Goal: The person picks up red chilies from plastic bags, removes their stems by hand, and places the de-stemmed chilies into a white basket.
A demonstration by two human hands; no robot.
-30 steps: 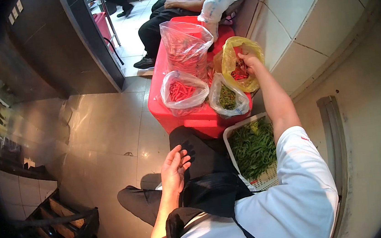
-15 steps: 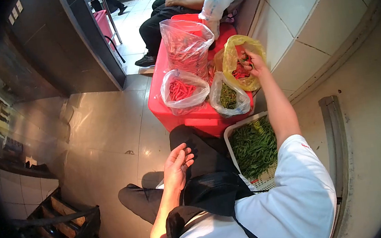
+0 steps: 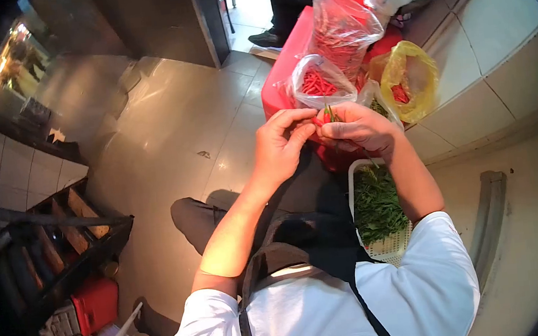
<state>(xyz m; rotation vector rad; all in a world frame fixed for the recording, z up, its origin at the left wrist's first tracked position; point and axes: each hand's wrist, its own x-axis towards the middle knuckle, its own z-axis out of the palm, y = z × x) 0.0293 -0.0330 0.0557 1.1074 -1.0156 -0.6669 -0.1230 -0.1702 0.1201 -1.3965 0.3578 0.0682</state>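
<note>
Red chili peppers with green stems (image 3: 327, 116) show between my two hands, above the red box's near edge. My left hand (image 3: 278, 146) pinches the end of a red chili between thumb and forefinger. Curled around the stem side, my right hand (image 3: 363, 128) grips several chilies; its palm side is hidden. Just behind them stands an open clear bag of red chilies (image 3: 318, 84). A clear bag of green stems (image 3: 377, 104) is partly covered by my right hand. To its right sits a yellow bag (image 3: 430, 81) with red chilies inside.
A large clear bag of red chilies (image 3: 342, 34) stands on the red box (image 3: 279, 84). A white basket (image 3: 352, 189) of long greens is below my right forearm. Another person's dark-clothed leg (image 3: 289, 4) is behind the box. A dark rack (image 3: 63, 246) stands at left.
My right hand has come out of the yellow bag with chilies and moved to my left hand. My left hand has risen and closed on a chili. The view has shifted left.
</note>
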